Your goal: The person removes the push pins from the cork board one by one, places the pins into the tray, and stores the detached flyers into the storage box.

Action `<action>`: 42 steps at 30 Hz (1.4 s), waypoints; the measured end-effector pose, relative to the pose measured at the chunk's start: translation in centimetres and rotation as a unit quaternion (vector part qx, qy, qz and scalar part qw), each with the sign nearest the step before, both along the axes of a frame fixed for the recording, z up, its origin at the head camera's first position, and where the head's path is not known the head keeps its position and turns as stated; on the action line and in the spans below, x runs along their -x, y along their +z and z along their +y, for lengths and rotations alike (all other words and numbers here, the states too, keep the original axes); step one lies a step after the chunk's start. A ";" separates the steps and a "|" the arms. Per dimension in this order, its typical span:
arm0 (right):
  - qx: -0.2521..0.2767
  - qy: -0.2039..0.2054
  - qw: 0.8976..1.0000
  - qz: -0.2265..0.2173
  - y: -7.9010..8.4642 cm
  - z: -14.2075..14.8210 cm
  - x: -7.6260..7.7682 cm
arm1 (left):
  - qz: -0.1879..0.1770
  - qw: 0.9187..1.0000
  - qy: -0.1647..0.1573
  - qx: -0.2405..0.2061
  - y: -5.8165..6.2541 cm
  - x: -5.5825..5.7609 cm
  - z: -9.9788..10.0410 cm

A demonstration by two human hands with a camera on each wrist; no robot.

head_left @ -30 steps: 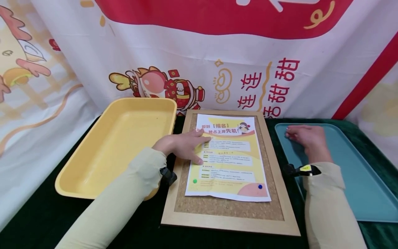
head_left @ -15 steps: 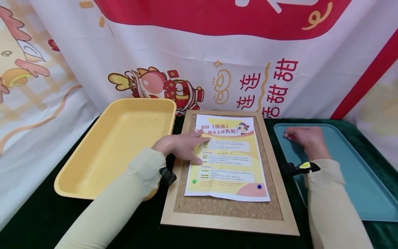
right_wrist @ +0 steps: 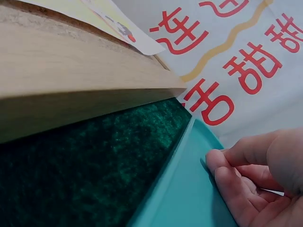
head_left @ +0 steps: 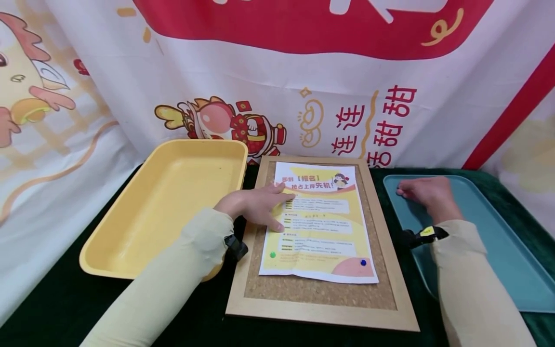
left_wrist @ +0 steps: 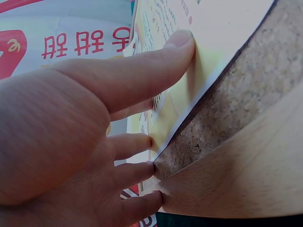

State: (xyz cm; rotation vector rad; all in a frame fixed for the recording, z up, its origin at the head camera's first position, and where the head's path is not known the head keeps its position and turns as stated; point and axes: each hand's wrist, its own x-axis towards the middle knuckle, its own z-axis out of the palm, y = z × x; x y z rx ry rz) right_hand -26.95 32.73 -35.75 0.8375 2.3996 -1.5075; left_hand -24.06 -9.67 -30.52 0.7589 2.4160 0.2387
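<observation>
My left hand lies with spread fingers on the left side of a printed yellow poster. The poster lies on a wood-framed cork board. In the left wrist view the thumb is over the paper, and the lowest fingertips reach the cork and frame. A green pushpin and a blue pushpin sit at the poster's lower corners. My right hand is low over the far left corner of a teal tray, thumb and fingertips drawn together. A thin dark sliver shows beside them; I cannot tell its kind.
An empty-looking yellow bin stands left of the board, its rim close to the left forearm. Dark green cloth covers the table. Behind, a printed white and red banner hangs down to the table's far edge.
The left hand stays in place on the poster. The right hand stays over the tray's far corner; a dark blue spot seen at its fingertips earlier is now out of sight in the head view.
</observation>
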 end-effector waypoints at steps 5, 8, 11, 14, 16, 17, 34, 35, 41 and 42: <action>0.002 0.007 1.000 -0.008 0.1 0.7 -0.2 | 0.001 1.000 -0.009 0.003 -0.1 0.1 0.4; 0.000 0.008 1.000 -0.011 0.3 1.0 -0.4 | 0.001 1.000 -0.016 0.002 -0.1 0.2 0.7; 0.002 0.007 1.000 -0.008 0.4 1.1 -0.5 | 0.002 1.000 -0.014 0.003 -0.1 0.2 0.8; -0.002 0.014 1.000 -0.014 0.3 0.7 -0.4 | 0.003 1.000 -0.006 0.007 -0.1 0.1 0.6; -0.003 0.017 1.000 -0.018 0.3 0.3 -0.2 | 0.002 1.000 -0.001 0.009 -0.1 0.0 0.4; -0.005 0.019 1.000 -0.020 0.3 0.1 -0.1 | 0.001 1.000 0.001 0.010 -0.1 -0.1 0.3; -0.012 -0.003 1.000 -0.012 0.5 -0.7 0.4 | -0.003 1.000 0.003 0.003 -0.1 0.2 -0.1; -0.013 -0.004 1.000 -0.013 0.6 -0.7 0.4 | -0.004 1.000 0.004 0.004 -0.1 0.2 -0.1; -0.015 -0.004 1.000 -0.012 0.9 -0.7 0.2 | -0.004 1.000 0.003 0.003 -0.2 0.2 0.1; -0.015 -0.004 1.000 -0.012 0.9 -0.7 0.2 | -0.005 1.000 0.003 0.003 -0.2 0.2 0.2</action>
